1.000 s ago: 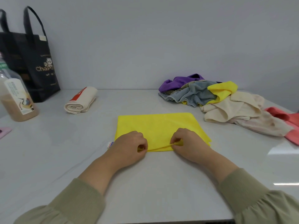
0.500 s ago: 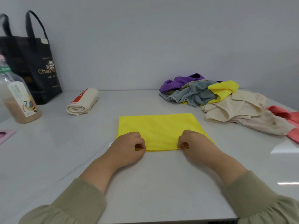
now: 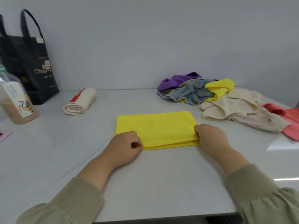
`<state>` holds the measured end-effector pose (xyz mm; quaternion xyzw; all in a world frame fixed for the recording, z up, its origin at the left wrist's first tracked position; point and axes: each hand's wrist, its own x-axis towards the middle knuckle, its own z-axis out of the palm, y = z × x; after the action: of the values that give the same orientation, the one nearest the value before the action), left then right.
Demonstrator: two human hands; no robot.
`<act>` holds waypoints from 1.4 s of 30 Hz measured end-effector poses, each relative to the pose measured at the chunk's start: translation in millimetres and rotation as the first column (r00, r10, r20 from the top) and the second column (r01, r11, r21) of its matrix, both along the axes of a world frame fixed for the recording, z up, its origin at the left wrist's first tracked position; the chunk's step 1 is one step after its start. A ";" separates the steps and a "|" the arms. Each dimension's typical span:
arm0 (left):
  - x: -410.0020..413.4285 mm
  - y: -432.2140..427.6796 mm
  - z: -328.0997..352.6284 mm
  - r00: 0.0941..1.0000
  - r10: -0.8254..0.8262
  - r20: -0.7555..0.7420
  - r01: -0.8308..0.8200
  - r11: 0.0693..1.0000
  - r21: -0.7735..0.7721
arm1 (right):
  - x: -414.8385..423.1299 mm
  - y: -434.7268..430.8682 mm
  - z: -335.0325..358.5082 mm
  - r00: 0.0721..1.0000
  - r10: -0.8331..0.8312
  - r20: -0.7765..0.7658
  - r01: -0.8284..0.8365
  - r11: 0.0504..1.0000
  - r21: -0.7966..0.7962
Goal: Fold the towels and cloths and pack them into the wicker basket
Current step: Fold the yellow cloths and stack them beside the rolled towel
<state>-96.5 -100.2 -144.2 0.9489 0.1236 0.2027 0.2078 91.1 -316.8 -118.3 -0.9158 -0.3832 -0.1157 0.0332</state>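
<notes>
Pinching both near corners of yellow cloth (image 3: 155, 126): soft, folded to a flat rectangle, doubled edge nearest, lying mid-bench (image 3: 161, 183) on a smooth, glossy pale grey top. With left grip (image 3: 125, 147), clenching near-left corner, fingers curled under. With right grip (image 3: 210, 138), grasping near-right corner. Far right: crumpled pile (image 3: 194, 92) of purple, grey, yellow, cream and coral cloths. Far left: rolled cream towel (image 3: 80, 102), black fabric tote (image 3: 37, 65), clear plastic bottle (image 3: 16, 102) of brown liquid.

Bright, even, soft light; faint shadows. White glare patches on table (image 3: 161, 178) right of yellow cloth (image 3: 155, 126). Edges bowed.
</notes>
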 end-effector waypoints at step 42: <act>12.1 -14.3 -5.0 0.985 -0.155 0.079 0.135 0.967 0.218 | -8.9 8.7 -4.5 0.967 0.176 -0.186 -0.121 0.954 0.274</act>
<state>-84.4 -114.5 -149.2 0.9614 0.0215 0.2440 0.1252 82.2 -308.1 -122.8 -0.8790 -0.4269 -0.0657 0.2017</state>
